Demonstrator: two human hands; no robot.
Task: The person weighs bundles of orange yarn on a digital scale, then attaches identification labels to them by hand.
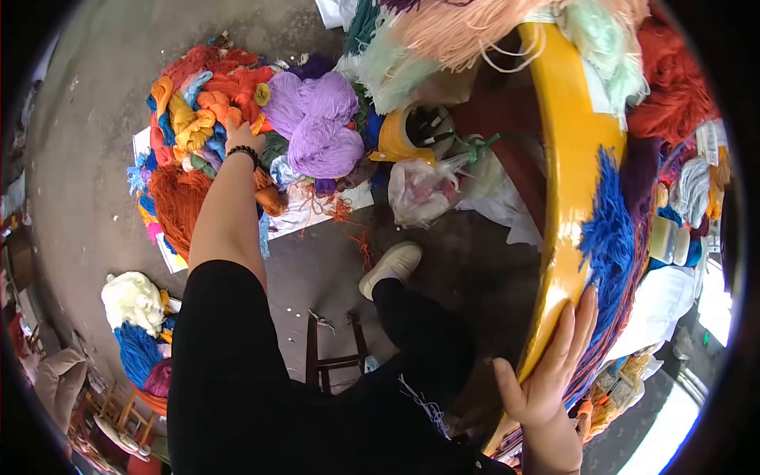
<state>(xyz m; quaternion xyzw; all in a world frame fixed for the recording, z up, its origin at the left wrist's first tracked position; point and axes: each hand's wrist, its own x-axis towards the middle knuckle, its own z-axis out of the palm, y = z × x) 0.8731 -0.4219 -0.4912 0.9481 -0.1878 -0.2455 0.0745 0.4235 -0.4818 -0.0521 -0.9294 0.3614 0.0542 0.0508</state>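
Note:
My left hand (245, 138), with a dark bead bracelet at the wrist, reaches down into a heap of coloured yarn skeins on the floor. Its fingers are at an orange skein (214, 103) and partly sunk among the yarn. Beside it lie a golden-yellow skein (192, 127) and a large lilac bundle (313, 119). My right hand (550, 368) rests with fingers stretched out on the glossy yellow rim (558, 245) of a table-like frame. Its fingertips lie close to a blue yarn bundle (609, 222) and long strands along the rim.
Peach yarn (467, 28) and pale green yarn (602, 47) hang over the frame's far end. A yellow container (396, 138) and a knotted plastic bag (423, 194) sit beneath. A wooden stool (340, 364) stands by my legs. White yarn (133, 301) lies at the left.

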